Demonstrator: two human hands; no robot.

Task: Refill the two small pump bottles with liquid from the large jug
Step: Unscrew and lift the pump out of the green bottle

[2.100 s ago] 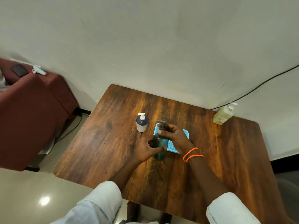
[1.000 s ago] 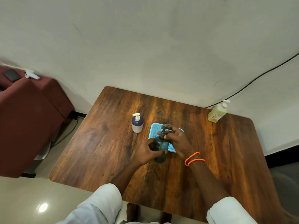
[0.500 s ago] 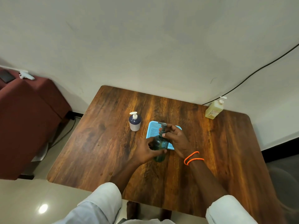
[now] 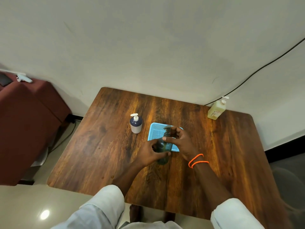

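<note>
A dark teal pump bottle stands upright near the middle of the wooden table. My left hand grips its body from the left. My right hand pinches the neck just under the dark pump head, fingers curled round it. A second small bottle, dark blue on top and white below with a white pump, stands apart at the back left. A larger yellow pump bottle sits at the table's far right corner against the wall.
A blue perforated tray lies flat behind the teal bottle, partly under my right hand. A dark red sofa stands left of the table. A black cable runs along the wall at the right.
Both hands stay on the teal bottle. My right hand's fingers have shifted around the pump neck. The camera has moved slightly.
</note>
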